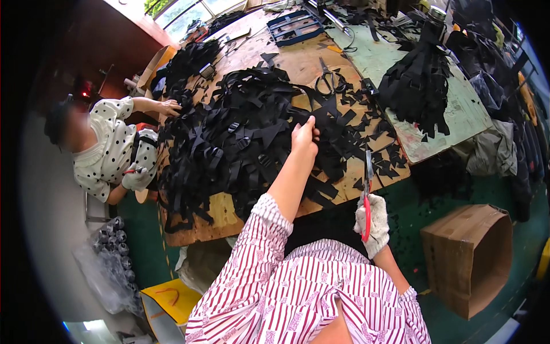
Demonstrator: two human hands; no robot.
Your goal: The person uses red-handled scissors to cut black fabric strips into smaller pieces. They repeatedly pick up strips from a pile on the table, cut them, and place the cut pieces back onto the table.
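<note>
My left hand reaches out over the wooden table and pinches a black webbing strap at the edge of a big heap of black straps with buckles. My right hand, in a white glove, stays low near the table's front edge and grips red-handled scissors with the blades pointing up. Short cut strap pieces lie scattered to the right of my left hand.
A person in a dotted white top sits at the left, one hand on the heap. Black scissors lie further back. A second strap pile rests on a green table. An open cardboard box stands on the floor at right.
</note>
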